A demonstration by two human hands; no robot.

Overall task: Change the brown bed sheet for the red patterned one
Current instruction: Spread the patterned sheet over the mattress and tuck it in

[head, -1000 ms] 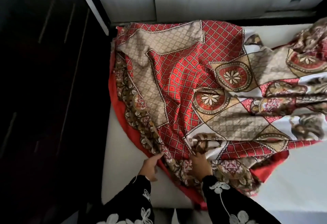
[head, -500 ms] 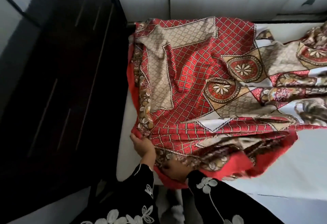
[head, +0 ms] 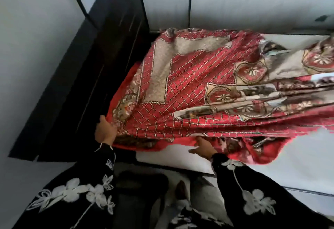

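Note:
The red patterned sheet (head: 207, 87) lies bunched over the left end of a bare white mattress (head: 298, 152), with red lattice, beige panels and round flower medallions. My left hand (head: 104, 131) grips the sheet's near left corner, lifted off the mattress beside the dark headboard. My right hand (head: 203, 147) is at the sheet's near hem further right, fingers tucked under the raised red edge. The hem hangs in folds between the two hands. No brown sheet is in view.
A tall dark wooden headboard (head: 94, 76) runs along the left of the bed. Pale walls (head: 253, 2) close the far side. My black sleeves with white flowers fill the bottom of the view.
Both hands have pulled the sheet's near edge toward me and to the left, lifting it off the mattress. The hands have spread apart and the view has swung left.

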